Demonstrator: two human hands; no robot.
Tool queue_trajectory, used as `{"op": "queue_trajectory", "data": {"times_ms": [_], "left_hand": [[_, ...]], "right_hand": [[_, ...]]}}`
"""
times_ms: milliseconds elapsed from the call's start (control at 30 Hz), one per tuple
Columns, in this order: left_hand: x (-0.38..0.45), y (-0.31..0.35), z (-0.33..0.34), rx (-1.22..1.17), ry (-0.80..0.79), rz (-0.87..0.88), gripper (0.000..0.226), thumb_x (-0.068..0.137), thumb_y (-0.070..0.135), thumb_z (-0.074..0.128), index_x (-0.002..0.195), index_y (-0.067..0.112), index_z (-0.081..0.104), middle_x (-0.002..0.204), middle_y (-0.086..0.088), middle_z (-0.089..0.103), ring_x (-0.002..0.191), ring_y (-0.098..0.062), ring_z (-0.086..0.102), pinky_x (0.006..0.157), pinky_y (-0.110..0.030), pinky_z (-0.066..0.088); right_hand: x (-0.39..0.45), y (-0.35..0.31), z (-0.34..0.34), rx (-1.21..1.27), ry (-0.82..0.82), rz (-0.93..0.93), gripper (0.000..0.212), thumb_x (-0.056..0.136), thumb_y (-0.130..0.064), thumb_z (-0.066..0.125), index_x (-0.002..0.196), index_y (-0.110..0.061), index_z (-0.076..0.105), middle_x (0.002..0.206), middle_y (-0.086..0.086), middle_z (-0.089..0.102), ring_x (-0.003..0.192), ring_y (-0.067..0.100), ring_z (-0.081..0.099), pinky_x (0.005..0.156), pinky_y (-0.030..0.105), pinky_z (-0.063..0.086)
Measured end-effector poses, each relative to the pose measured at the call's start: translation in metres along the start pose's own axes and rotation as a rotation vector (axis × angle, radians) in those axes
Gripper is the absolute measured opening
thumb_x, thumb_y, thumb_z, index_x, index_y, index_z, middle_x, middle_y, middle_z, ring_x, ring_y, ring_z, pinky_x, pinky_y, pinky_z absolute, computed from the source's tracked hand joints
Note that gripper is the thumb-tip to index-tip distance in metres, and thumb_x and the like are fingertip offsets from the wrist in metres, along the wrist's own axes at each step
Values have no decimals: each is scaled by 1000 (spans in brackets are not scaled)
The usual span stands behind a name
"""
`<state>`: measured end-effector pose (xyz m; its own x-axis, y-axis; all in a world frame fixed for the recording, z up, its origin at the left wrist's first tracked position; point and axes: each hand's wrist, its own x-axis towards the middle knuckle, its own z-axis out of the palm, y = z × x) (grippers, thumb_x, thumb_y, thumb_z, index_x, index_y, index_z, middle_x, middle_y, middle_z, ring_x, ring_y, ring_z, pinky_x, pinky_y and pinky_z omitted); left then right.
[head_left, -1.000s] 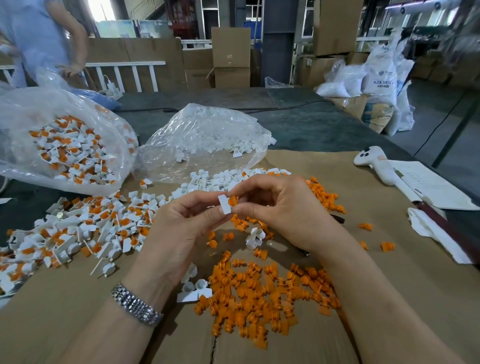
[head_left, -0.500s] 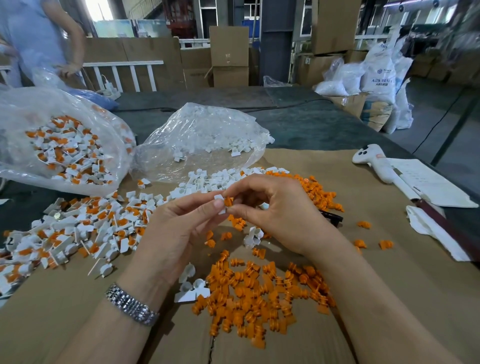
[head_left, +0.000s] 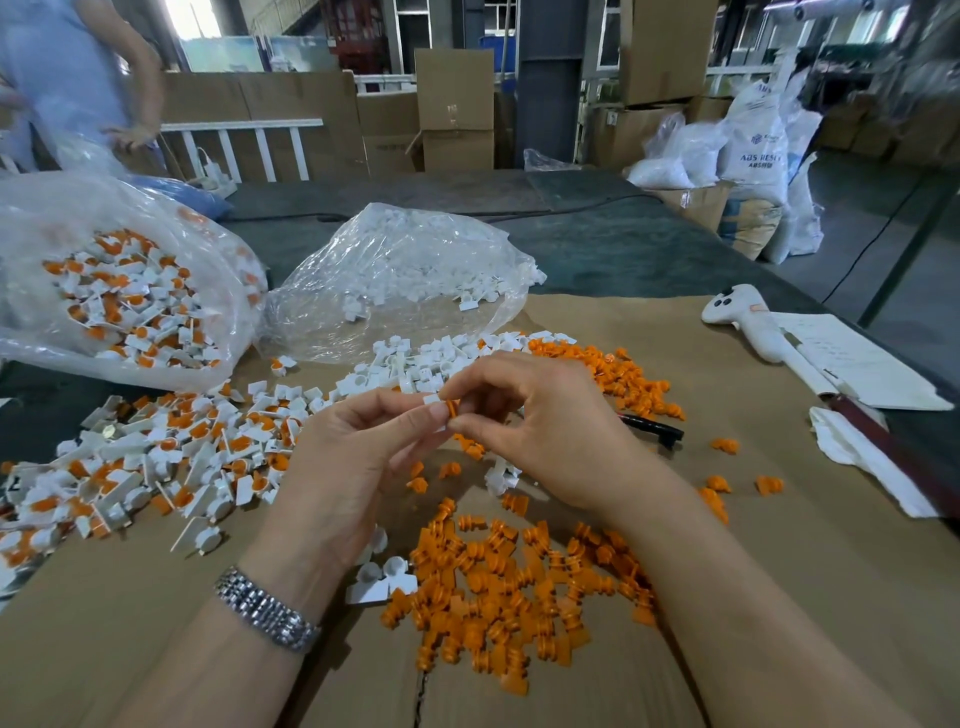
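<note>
1. We hold the white cap (head_left: 432, 400) in the air over the middle of the worktop, pinched in the fingertips of the left hand (head_left: 353, 462). The right hand (head_left: 535, 431) pinches an orange plug (head_left: 451, 407) and presses it against the cap. We judge that the plug is going in; how deep it sits we cannot tell.
2. Done, by our reckoning: a wide spread of joined pieces (head_left: 156, 457), white with orange in them, lies to the left. A clear bag (head_left: 31, 338) behind it holds many more.
3. Left to do: a large heap of loose plugs (head_left: 509, 587) lies just below our hands, and a second heap (head_left: 623, 374) lies beyond the right hand. Bare caps (head_left: 405, 364) lie just past our fingers, spilling from a second bag (head_left: 400, 249). We judge that a good deal of work remains.
4. Around us, a few bare caps lie near the watch (head_left: 265, 608). A black pen (head_left: 654, 428) lies just beside the right hand. A white handheld device (head_left: 743, 322) and a sheet of paper (head_left: 857, 364) lie at the right edge. Cardboard (head_left: 753, 571) covers the worktop.
5. In the way: very little. Stray plugs and caps under our hands could get mixed into the joined pieces. Another person (head_left: 67, 78) stands far left, well apart.
</note>
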<state>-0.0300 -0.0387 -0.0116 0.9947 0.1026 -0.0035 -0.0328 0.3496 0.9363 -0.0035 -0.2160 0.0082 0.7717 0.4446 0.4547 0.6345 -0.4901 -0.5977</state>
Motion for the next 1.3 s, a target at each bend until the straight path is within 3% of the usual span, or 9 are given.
{"op": "queue_trajectory", "data": {"times_ms": [133,267,367,600,733,800,867,967,1300], "left_hand": [[3,0,-4,-20,29,-43,19,54,15,90,71,12,81,95,-18,78,91,-27,78,73,-20,60],[7,0,-10,-99,51,-85,24,54,16,91,76,14,83,100,-17,78,93,-26,77,71,-22,60],[7,0,-12,-121,50,-97,19,59,16,90,77,17,84,95,-14,78,84,-23,77,63,-21,59],[5,3,-11,-129,43,-85,21,56,19,90,76,17,83,89,-13,78,78,-21,77,54,-20,57],[4,4,-10,-116,67,-34,9,64,20,86,73,21,83,88,-8,79,75,-16,76,53,-17,54],[4,5,-10,-115,91,-13,7,68,21,85,74,21,83,91,-7,79,78,-15,76,54,-17,55],[4,7,-11,-130,112,7,13,69,21,86,80,18,82,93,-7,79,80,-16,76,56,-17,55],[5,7,-11,-158,145,48,26,70,20,85,92,10,75,89,-8,77,78,-16,76,54,-16,53],[5,3,-10,-71,162,167,22,69,26,86,84,15,74,86,-12,77,78,-20,76,52,-19,51]], "right_hand": [[1,10,-9,67,-20,165,33,85,-41,78,114,-28,69,95,-12,67,90,3,65,79,22,56],[2,36,-22,-526,-118,526,57,86,-66,62,122,-22,58,121,1,57,112,19,55,97,45,49],[-2,45,-20,-671,-279,661,63,82,-68,65,118,-18,53,123,7,52,119,29,49,103,55,41],[1,40,-15,-641,-169,598,32,92,-47,55,93,-15,54,96,7,60,88,25,59,68,37,45],[3,27,-25,-285,-47,520,17,98,-38,51,95,-24,60,79,-2,70,66,17,68,59,38,57],[2,15,-29,-16,-44,465,8,99,-33,58,96,-30,64,70,-13,70,55,4,65,47,21,51],[-1,6,-30,57,-152,374,11,99,-34,60,91,-30,67,67,-21,67,56,-3,62,50,12,45],[-3,-3,-24,32,-319,338,25,101,-40,55,84,-26,65,74,-14,71,66,0,65,63,23,51],[-7,-13,-18,-30,-352,281,28,103,-41,50,88,-22,64,71,-7,62,55,-1,53,51,17,41]]}}
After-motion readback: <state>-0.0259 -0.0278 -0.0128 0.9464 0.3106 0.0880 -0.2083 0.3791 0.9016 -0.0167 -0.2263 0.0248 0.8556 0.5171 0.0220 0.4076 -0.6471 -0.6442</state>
